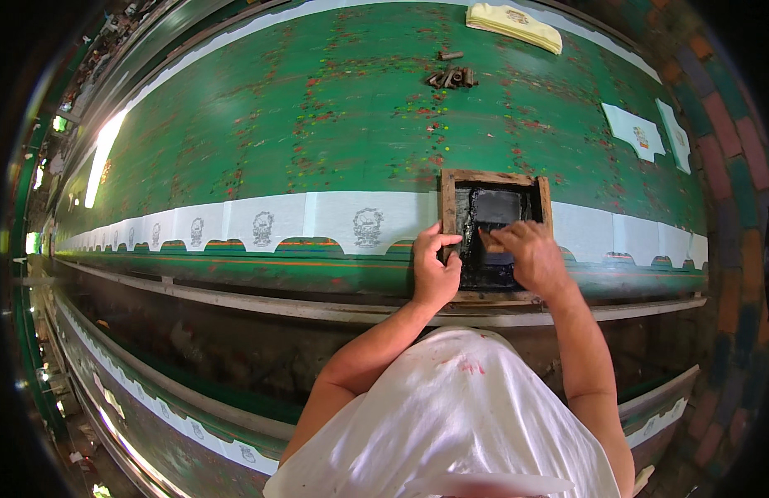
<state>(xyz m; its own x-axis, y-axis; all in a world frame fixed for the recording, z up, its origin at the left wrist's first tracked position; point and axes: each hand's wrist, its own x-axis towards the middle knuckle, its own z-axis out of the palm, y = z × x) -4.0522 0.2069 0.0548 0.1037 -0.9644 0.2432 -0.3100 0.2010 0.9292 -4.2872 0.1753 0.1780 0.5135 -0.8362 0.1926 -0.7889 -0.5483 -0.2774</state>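
Note:
A screen-printing frame [544, 203] with wooden rails lies on a row of white cloth pieces [328, 214] along the table's near edge. Black ink coats its mesh, and a smoother dark rectangle shows in the middle. My left hand [435, 267] grips the frame's left rail, fingers curled over it. Inside the frame, my right hand [535, 259] is closed round a small wooden-handled squeegee [489, 241], which stands on the inked mesh. The hand partly hides the squeegee. To the left of the frame, several cloth pieces carry a dark printed figure.
The long green table [260, 158] is speckled with paint. Farther back lie short dark rolls [452, 78], a folded pale-yellow cloth stack [514, 26] and a small white printed garment [633, 133]. A rail [335, 310] runs along the near edge; behind me is another printed row [198, 432].

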